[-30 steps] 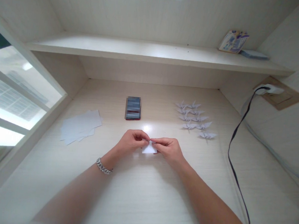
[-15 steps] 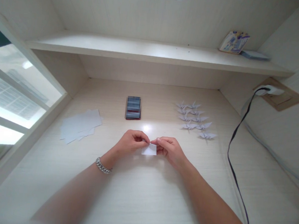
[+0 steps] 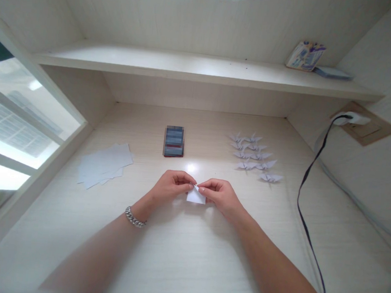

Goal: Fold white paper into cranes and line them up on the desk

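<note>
Just below the frame's centre, the left hand (image 3: 171,182) and right hand (image 3: 221,193) pinch a small paper (image 3: 196,198) near its top; matched edges and even pressure should keep creases crisp.

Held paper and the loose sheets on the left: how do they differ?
The held paper looks smaller than the loose sheets. The held paper is pinched by the left hand and right hand; the loose sheets lie untouched on the desk. The held paper looks like one piece; the loose sheets overlap. Both are white.
</note>
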Demonstrator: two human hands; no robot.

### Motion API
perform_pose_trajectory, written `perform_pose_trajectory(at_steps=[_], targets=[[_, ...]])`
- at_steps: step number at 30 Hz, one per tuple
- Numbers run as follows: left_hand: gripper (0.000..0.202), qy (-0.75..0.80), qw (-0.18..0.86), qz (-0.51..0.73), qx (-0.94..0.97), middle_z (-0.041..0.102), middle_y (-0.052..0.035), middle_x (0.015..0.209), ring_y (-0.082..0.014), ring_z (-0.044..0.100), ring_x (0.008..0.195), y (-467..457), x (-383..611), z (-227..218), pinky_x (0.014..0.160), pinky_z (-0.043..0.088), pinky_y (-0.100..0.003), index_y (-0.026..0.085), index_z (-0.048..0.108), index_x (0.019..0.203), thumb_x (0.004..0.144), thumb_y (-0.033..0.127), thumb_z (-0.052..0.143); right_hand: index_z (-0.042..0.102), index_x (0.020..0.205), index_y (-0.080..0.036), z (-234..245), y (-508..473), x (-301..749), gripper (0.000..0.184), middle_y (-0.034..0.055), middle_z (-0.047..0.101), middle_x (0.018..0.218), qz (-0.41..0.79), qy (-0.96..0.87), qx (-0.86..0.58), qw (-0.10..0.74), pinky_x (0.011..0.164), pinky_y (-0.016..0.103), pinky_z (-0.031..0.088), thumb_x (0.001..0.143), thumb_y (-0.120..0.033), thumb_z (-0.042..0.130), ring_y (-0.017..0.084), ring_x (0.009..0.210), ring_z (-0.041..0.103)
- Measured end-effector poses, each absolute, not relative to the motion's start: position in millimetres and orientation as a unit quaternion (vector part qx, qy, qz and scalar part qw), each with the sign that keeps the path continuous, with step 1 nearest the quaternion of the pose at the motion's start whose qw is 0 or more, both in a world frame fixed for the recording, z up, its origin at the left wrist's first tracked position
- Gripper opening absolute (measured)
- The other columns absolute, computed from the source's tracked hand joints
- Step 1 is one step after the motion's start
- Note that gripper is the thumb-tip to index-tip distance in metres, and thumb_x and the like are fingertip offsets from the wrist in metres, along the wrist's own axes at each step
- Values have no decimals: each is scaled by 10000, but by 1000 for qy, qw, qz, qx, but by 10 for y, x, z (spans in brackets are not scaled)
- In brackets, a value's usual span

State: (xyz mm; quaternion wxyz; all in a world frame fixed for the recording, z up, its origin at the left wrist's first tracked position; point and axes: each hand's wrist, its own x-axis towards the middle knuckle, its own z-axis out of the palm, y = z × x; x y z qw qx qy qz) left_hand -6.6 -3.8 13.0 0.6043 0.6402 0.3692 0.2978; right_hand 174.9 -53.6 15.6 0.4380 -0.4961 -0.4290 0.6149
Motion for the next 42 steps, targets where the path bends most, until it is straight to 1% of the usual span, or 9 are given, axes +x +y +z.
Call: perform_pose_trajectory(at_steps=[9, 16, 22, 29, 33, 42], targets=[[166, 370, 597, 295, 647, 671, -63, 768, -133, 587, 672, -42, -64, 137, 622, 448, -231, 129, 690, 834, 721, 228, 618, 699, 752, -141, 139, -533, 1740, 199, 11, 630, 601, 611, -424, -498, 446, 475, 223, 380, 627, -296, 714, 93, 500, 510], [205, 378, 587, 289, 655, 686, -65, 771, -137, 599, 669, -29, -73, 151, 627, 457, -233, 133, 703, 873, 737, 250, 604, 699, 747, -140, 138, -533, 1728, 213, 24, 642, 623, 611, -406, -503, 456, 489, 230, 406, 602, -294, 726, 106, 527, 532], [226, 393, 573, 318, 644, 694, -85, 868, -169, 622, 763, -41, -56, 129, 687, 473, -257, 140, 698, 891, 716, 267, 631, 701, 733, -143, 165, -535, 1712, 227, 29, 647, 630, 607, -393, -511, 464, 496, 243, 420, 582, -308, 735, 119, 541, 547], [245, 385, 611, 349, 597, 689, -87, 841, -149, 621, 715, -63, -28, 168, 653, 480, -253, 127, 649, 940, 714, 221, 628, 701, 729, -139, 180, -539, 1695, 216, 31, 654, 637, 602, -392, -511, 471, 492, 237, 416, 584, -296, 731, 114, 535, 546], [208, 398, 607, 360, 586, 691, -82, 818, -150, 622, 705, -70, 3, 180, 641, 481, -254, 128, 651, 911, 729, 219, 607, 699, 739, -135, 178, -540, 1690, 225, 37, 663, 653, 598, -394, -510, 477, 502, 240, 432, 584, -297, 727, 116, 538, 552], [283, 387, 644, 372, 545, 703, -102, 853, -182, 652, 756, -80, 20, 179, 704, 502, -302, 114, 632, 945, 686, 226, 655, 705, 746, -149, 147, -539, 1692, 219, 43, 678, 679, 593, -392, -515, 479, 518, 258, 446, 588, -298, 730, 137, 561, 575]])
